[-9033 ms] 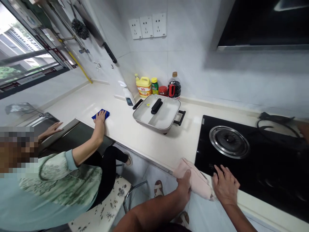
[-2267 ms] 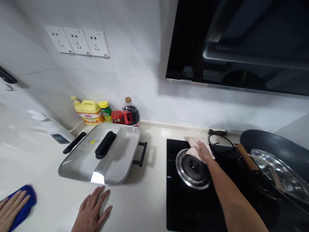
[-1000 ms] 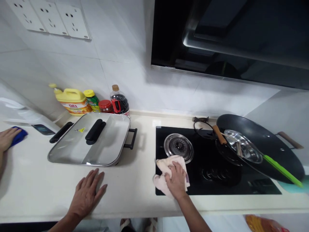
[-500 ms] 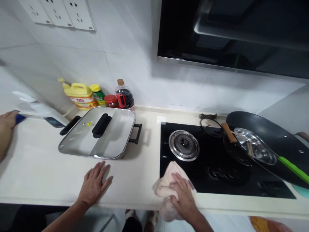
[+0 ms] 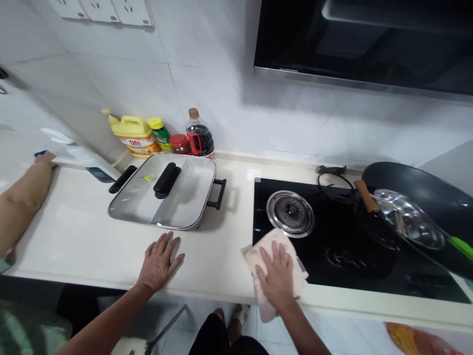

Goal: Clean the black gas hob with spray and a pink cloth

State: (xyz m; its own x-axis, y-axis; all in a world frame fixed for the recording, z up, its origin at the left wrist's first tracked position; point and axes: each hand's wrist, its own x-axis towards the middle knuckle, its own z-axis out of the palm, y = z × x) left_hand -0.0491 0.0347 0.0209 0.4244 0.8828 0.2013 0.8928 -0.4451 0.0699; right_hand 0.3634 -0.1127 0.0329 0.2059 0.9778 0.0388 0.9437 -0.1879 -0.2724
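Pink cloth (image 5: 254,256), one; at the near left corner of the black cooktop (image 5: 332,231), lower end over the counter's front edge.
Right hand (image 5: 277,276): laid palm-down on the cloth, fingers slightly apart. Burner (image 5: 291,213), metal-ringed: just beyond the cloth. Left hand (image 5: 158,264): flat on the white counter (image 5: 92,241), fingers spread, holding nothing, just in front of a glass-lidded pan (image 5: 190,192). Dark wok (image 5: 424,192), wooden-handled: at right. Another person's arm (image 5: 29,197): far left, hand at a blue cloth (image 5: 39,153).
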